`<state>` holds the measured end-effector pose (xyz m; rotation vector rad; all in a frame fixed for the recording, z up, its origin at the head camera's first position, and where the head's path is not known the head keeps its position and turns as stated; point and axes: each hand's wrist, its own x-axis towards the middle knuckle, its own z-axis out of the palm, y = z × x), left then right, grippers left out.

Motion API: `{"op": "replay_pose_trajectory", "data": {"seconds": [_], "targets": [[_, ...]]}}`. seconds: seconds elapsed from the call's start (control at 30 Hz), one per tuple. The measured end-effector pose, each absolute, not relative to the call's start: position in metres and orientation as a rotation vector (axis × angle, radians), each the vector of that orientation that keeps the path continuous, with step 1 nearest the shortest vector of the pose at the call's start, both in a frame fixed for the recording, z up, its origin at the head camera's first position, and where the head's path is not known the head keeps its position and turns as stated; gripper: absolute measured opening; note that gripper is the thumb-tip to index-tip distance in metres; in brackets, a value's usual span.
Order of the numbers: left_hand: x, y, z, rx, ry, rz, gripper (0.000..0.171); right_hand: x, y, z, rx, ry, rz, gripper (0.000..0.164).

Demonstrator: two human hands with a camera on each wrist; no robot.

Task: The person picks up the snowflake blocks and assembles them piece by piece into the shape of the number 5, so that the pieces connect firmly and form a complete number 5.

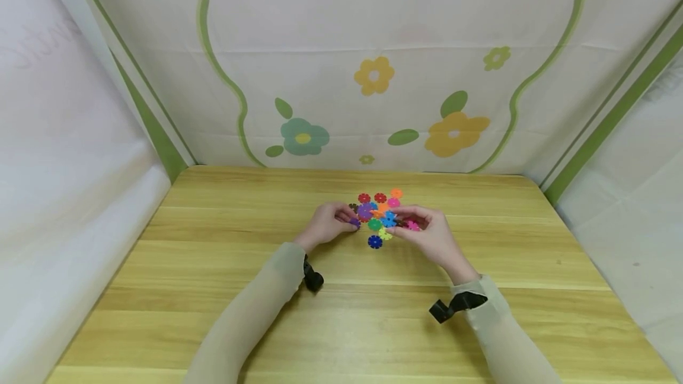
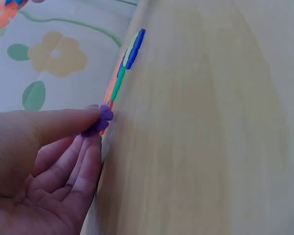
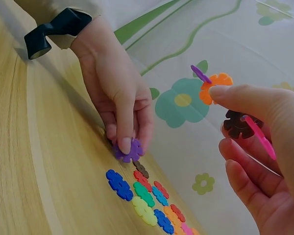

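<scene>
My left hand [image 1: 328, 225] pinches a purple snowflake disc [image 3: 129, 150] between thumb and fingers, low over the table. My right hand [image 1: 433, 236] grips a piece of joined snowflake discs, held up above the loose ones. In the right wrist view that piece has a purple disc [image 3: 201, 73] seen edge-on, an orange disc [image 3: 216, 87] under the thumb, a brown disc [image 3: 239, 125] and a pink disc [image 3: 259, 138]. A blue disc [image 1: 388, 219] shows at the right fingertips in the head view. Loose discs lie beneath and between both hands.
The loose discs include a dark blue one [image 1: 375, 242], a green one [image 3: 143, 194], a yellow one [image 3: 144, 211] and several red and orange ones. They lie on a wooden table [image 1: 341, 319]. A white flower-print curtain [image 1: 320, 76] hangs behind the table's back edge.
</scene>
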<state>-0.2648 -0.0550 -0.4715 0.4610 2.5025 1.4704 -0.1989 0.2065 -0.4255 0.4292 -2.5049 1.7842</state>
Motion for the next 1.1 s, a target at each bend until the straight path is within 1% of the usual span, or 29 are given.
{"op": "replay_pose_trajectory", "data": {"seconds": [0.13,0.47,0.63,0.9,1.1], "targets": [[-0.261,-0.061,-0.469,0.433,2.502,1.495,0.013,-0.200,0.206,-0.426,0.410,-2.534,1.757,0.039],[-0.243,-0.068,-0.449,0.398,2.397,1.737,0.016,-0.201,0.205,-0.426,0.395,-2.530,1.749,0.039],[-0.235,-0.068,-0.442,0.393,2.345,1.842,0.014,-0.202,0.205,-0.428,0.374,-2.519,1.731,0.042],[-0.227,-0.064,-0.437,0.317,2.280,2.019,0.010,-0.203,0.203,-0.429,0.331,-2.540,1.692,0.043],[-0.226,-0.062,-0.440,0.322,2.314,2.067,0.010,-0.204,0.199,-0.430,0.270,-2.586,1.702,0.046]]}}
